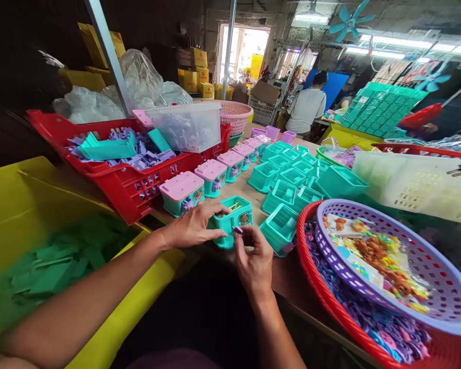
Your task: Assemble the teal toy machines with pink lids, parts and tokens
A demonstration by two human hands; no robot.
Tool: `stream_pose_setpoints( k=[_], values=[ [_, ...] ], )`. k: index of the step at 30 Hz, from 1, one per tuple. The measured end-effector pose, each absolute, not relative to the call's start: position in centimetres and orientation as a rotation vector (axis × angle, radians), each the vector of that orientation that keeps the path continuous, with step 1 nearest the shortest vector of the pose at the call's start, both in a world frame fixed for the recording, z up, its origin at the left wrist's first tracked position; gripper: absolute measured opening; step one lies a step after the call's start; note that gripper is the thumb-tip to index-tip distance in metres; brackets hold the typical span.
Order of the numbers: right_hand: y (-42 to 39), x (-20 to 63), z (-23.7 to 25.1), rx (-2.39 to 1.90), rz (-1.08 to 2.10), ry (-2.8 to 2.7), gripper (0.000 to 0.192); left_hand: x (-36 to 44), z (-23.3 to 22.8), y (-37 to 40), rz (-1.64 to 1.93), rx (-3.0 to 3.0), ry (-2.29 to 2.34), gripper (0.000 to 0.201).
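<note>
My left hand [194, 225] grips a teal toy box [232, 218] that stands on the table near its front edge, open at the top. My right hand [253, 256] pinches a small purple piece [238, 230] against the box's front face. Just behind stands a row of finished teal boxes with pink lids [182, 192]. To the right lie several open teal boxes [282, 197] without lids.
A red crate [126, 182] of purple and teal parts sits at the left, a yellow bin [19, 205] of teal lids below it. A purple basket [438, 287] of small figures rests in a red basket [322, 287] at the right. A person stands far back.
</note>
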State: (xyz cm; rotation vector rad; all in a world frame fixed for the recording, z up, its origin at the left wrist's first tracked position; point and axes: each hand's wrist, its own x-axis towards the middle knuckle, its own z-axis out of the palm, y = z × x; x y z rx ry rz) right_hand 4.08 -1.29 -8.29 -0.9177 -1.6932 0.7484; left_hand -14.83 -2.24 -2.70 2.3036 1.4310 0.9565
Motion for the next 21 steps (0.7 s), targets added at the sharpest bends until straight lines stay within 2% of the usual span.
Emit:
stream_pose_setpoints(
  k=[4,8,21],
  values=[
    [-0.9,3.7,-8.4,-0.905,0.575,-1.819,0.01,-14.7,-3.2,-2.2,0.97,2.298,1.375,0.034],
    [-1.1,3.8,-8.7,-0.924,0.538,-1.856,0.01,-14.7,-3.5,-2.4,0.989,2.268,1.299,0.036],
    [-2.7,5.0,-10.8,-0.981,0.614,-1.817,0.005,-12.8,-5.9,-4.1,0.999,2.528,1.334,0.031]
  ],
)
